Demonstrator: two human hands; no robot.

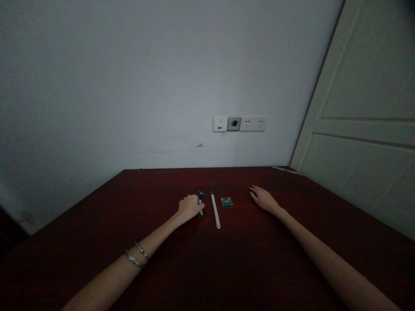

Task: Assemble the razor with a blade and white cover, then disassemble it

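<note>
Since the slim tool (201, 194) looks light and stiff, we judge its middle best to grip, as our left hand (189, 208) does over the tabletop (162, 183); at three o'clock lie a white strip (215, 212) and our loose, empty right hand (263, 199).

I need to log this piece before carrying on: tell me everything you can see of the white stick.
The white stick is long, slim and off-white, plastic by its look. Its near end is rounded, with a small dark spot, perhaps a hole; its far end has a thin dark tip. It lies on the dark red table, far end slanting slightly left, between the left hand and the clear case. Neither hand touches it.
</note>
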